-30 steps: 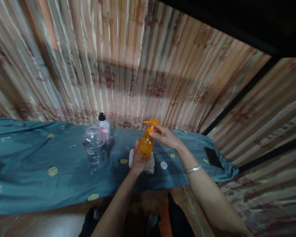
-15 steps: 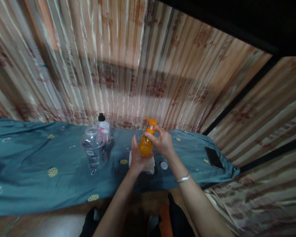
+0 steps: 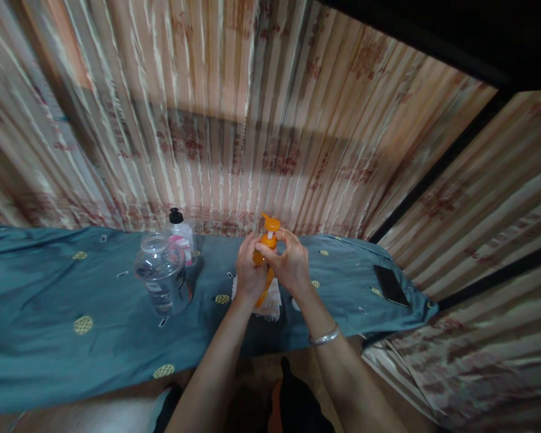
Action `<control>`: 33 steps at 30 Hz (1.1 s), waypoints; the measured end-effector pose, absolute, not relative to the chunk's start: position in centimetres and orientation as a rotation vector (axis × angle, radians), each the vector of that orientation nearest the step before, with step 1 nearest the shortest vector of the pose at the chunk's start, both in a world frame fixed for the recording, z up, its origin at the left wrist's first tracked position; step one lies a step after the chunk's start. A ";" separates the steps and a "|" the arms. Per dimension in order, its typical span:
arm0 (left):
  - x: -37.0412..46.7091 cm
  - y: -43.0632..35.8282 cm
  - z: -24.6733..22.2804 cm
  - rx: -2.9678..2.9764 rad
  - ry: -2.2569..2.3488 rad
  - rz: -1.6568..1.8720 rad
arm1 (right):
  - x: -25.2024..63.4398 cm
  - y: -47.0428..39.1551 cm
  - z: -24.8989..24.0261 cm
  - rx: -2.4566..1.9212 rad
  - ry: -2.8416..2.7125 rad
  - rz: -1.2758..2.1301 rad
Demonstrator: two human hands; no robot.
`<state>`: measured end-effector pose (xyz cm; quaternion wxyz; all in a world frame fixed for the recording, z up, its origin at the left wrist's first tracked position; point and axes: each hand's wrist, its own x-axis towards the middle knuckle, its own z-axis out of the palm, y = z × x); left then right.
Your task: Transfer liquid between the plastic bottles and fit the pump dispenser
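An orange pump bottle [image 3: 269, 242] is held upright, slightly tilted, between both hands. My left hand [image 3: 250, 270] wraps round its body and hides most of it. My right hand [image 3: 291, 258], with a silver bangle at the wrist, grips the orange collar below the pump head, thumb in front. Beneath the hands a small white cloth [image 3: 272, 305] lies on the blue-green covered table [image 3: 112, 325]. A white round lid [image 3: 296, 305] sits beside the cloth, partly hidden by my right hand.
To the left stand a clear plastic jar [image 3: 162, 282] and, behind it, a bottle with a black cap [image 3: 183, 240] and pink label. A black phone [image 3: 391, 285] lies at the right end. A striped curtain [image 3: 207, 120] hangs behind; a dark frame bar [image 3: 442, 165] slants at right.
My left hand has moved up from the bottle's base and closed round its body. My right hand stays at the collar. The view has shifted slightly, and the lid is now more covered.
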<state>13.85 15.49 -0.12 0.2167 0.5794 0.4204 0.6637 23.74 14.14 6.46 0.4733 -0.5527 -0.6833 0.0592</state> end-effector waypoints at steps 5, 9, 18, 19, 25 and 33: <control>13.9 15.6 -0.3 1.629 1.172 1.845 | 24.6 14.0 7.5 -1.362 -1.769 0.169; 13.8 15.5 -0.4 1.649 1.204 1.840 | 26.1 14.3 9.1 -1.227 -1.980 0.315; 14.2 15.2 -0.1 1.672 1.297 1.799 | 27.1 15.1 10.8 -1.205 -2.169 0.380; 14.2 15.2 -0.1 1.674 1.305 1.799 | 26.9 15.0 10.7 -1.216 -2.145 0.358; 14.2 15.3 -0.6 1.685 1.324 1.828 | 25.7 14.9 9.6 -1.356 -1.980 0.232; 14.1 15.2 -0.5 1.708 1.339 1.795 | 26.0 15.0 9.0 -1.283 -1.998 0.248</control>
